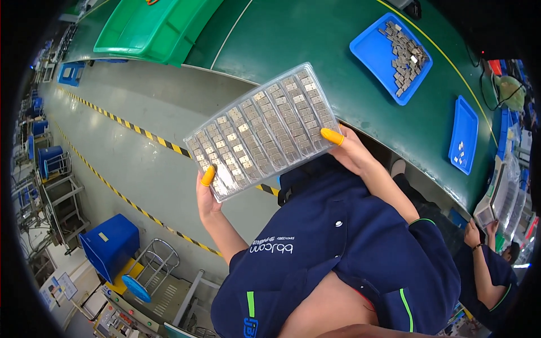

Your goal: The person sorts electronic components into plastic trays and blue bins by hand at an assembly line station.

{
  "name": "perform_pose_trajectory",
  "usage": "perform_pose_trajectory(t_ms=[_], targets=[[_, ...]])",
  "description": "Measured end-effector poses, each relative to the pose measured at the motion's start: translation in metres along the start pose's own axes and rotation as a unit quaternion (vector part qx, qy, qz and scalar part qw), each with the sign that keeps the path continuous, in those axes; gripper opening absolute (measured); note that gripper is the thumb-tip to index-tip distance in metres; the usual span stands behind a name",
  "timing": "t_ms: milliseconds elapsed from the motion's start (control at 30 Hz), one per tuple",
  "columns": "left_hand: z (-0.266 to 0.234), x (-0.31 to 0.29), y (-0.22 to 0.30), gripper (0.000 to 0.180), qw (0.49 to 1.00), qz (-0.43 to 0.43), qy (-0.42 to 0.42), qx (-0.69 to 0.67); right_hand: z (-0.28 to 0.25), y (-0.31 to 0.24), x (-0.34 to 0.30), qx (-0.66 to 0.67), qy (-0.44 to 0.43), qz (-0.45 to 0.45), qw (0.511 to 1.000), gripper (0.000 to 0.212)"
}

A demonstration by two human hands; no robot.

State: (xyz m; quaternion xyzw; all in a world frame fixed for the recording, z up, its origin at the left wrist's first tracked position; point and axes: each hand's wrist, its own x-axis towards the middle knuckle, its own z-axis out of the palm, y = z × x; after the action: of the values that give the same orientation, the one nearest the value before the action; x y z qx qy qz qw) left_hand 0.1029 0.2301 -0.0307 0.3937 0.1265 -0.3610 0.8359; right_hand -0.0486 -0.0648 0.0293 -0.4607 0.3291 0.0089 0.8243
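Observation:
A clear plastic tray is held up in front of my body, tilted, between both hands. Small grey, block-like metal parts fill its several long rows; some look brighter than the rest. My left hand grips the tray's lower left corner, with a yellow finger cot on the thumb over the rim. At the right end, my right hand is closed on the edge, its thumb also in a yellow cot. The fingers beneath the tray are hidden.
A green-topped table lies beyond the tray. On it stand a blue tray of loose metal parts, a smaller blue tray with a few small pieces, and a green bin. A co-worker works at right. A blue bin and stool stand lower left.

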Motion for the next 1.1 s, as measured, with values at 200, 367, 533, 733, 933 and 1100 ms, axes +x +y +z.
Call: perform_pose_trajectory(t_ms=[200,367,533,733,933,1100], targets=[[0.020,-0.005,0.012,0.042,0.996,0.025,0.016,0.084,0.006,-0.018,-0.012,0.130,0.035,-0.001,0.991,0.033],[0.101,0.012,0.029,0.042,0.994,0.028,-0.058,0.084,-0.008,-0.072,-0.026,0.150,0.036,-0.070,0.986,0.033],[0.221,0.060,0.025,0.039,0.985,0.028,-0.156,0.070,-0.059,-0.175,-0.028,0.122,0.064,-0.143,0.980,0.033],[0.366,0.141,-0.010,0.036,0.967,0.036,-0.251,0.030,-0.152,-0.312,0.009,0.110,0.126,-0.192,0.967,0.026],[0.477,0.207,-0.089,0.038,0.967,0.091,-0.225,-0.076,-0.243,-0.431,0.081,0.039,0.177,-0.183,0.966,0.018],[0.522,0.240,-0.125,0.041,0.984,0.100,-0.108,-0.105,-0.287,-0.470,0.165,-0.025,0.231,-0.195,0.953,0.023]])
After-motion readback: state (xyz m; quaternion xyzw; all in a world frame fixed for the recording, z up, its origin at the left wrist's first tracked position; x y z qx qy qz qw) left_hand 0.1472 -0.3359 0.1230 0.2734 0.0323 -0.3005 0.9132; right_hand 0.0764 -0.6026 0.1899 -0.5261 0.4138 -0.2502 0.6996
